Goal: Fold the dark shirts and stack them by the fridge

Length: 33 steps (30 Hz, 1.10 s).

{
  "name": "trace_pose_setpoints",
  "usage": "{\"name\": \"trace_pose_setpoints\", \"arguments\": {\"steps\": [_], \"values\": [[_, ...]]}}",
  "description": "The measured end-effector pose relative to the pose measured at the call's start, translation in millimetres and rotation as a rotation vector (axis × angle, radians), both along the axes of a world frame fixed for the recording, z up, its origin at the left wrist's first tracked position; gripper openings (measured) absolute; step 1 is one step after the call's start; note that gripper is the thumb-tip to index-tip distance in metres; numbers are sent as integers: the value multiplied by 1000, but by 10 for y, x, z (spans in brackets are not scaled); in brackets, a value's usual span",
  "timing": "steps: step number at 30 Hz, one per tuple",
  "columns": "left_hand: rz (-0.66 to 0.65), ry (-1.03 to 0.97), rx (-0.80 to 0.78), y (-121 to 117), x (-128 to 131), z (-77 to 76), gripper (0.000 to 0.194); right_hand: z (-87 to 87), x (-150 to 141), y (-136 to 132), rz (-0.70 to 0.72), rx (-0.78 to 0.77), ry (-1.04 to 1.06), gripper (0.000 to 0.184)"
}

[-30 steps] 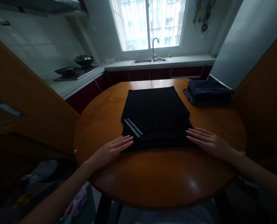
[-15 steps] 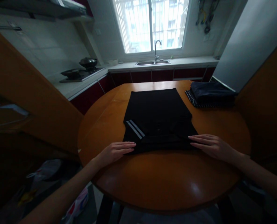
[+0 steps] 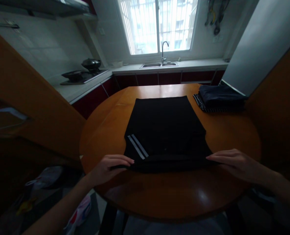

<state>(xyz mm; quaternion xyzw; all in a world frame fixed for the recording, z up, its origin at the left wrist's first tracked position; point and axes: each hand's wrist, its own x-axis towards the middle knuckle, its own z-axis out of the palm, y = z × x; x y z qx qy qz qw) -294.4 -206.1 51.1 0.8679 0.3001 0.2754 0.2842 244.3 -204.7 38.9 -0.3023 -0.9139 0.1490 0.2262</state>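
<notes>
A black shirt (image 3: 166,124) lies spread on the wooden table (image 3: 174,192), its sleeves folded inward. Two pale stripes cross the folded part at its left. My left hand (image 3: 110,166) pinches the near left corner of the cloth between thumb and fingers. At the near right corner, my right hand (image 3: 233,161) is closed on the edge, its thumb mostly hidden. Between the hands, the near edge runs almost straight.
A stack of folded dark clothes (image 3: 220,98) rests at the table's far right. Beyond the table are a sink (image 3: 159,65), a faucet (image 3: 163,52) and a stove with a lidded pan (image 3: 91,64). A refrigerator (image 3: 262,42) stands at the right.
The shirt has slid towards me, its near edge pulled closer and tauter. Both hands went from lying flat on its corners to gripping them.
</notes>
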Motion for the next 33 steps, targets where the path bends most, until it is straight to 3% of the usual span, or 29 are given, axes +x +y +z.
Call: {"name": "trace_pose_setpoints", "arguments": {"steps": [4,7,12,15,18,22,25,33], "values": [[184,-1,-109,132,65,121,21,94,-6,180,-93,-202,72,30],[364,-24,-214,373,103,158,30,174,-63,452,-197,-320,140,33],[580,-220,-470,1004,211,138,40,224,-217,1126,-378,-450,301,43],[618,-325,-647,1434,297,77,43,155,-351,1569,-446,-615,393,41],[691,-308,-674,1817,349,-11,46,42,-478,1942,-526,-730,446,33],[780,-204,-514,2207,345,-127,41,-114,-543,2285,-644,-668,362,30],[765,-159,-427,2405,316,-190,38,-208,-520,2443,-672,-559,290,32],[759,-121,-306,2614,228,-227,40,-283,-444,2665,-654,-372,262,32]]}}
